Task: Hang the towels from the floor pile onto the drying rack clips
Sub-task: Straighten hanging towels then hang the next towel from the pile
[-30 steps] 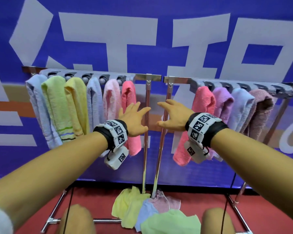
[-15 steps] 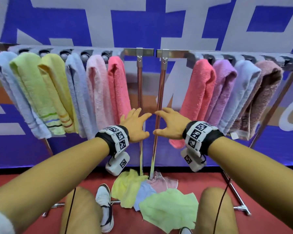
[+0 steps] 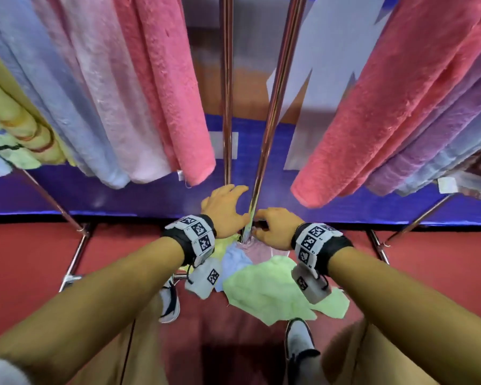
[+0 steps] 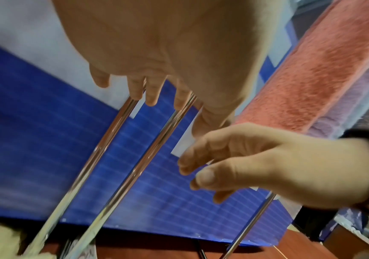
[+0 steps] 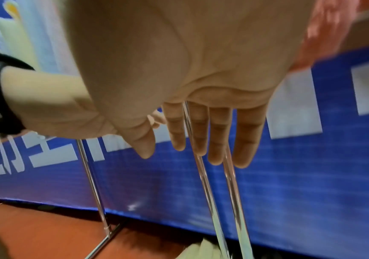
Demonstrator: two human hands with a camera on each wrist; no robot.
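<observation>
While both arms reach down toward the floor, the left hand [image 3: 225, 209] sits at the centre of the head view with its fingers spread and relaxed, holding nothing. Just to its right, the right hand [image 3: 272, 227] also holds nothing. In the head view its fingers look loosely bent, but the right wrist view shows them nearly straight and close together, pointing down along two shiny upright poles [image 3: 227, 87].

Below the hands, in the lower centre of the frame, lies the floor pile [image 3: 264, 284] on red flooring: a large pale green towel [image 3: 272, 293] nearest the viewer, a light blue one [image 3: 233, 261] to its left, a pale pink one [image 3: 261, 250] partly under the right hand, and a yellow one [image 3: 224, 247] mostly hidden behind the left wrist. Neither hand seems to touch the cloth yet, though the gap is hard to judge.

Across the top of the frame hang towels already on the rack [image 3: 75, 254], pink and blue at upper left, coral and purple at upper right. The clips themselves are out of view.

The step in hand appears to be picking up one towel. To do it well, pinch a single top layer by a corner or edge, probably the green or pink one, rather than scooping the heap. Lift clear of the poles, then find a second corner with the other hand so the towel hangs flat for clipping.
</observation>
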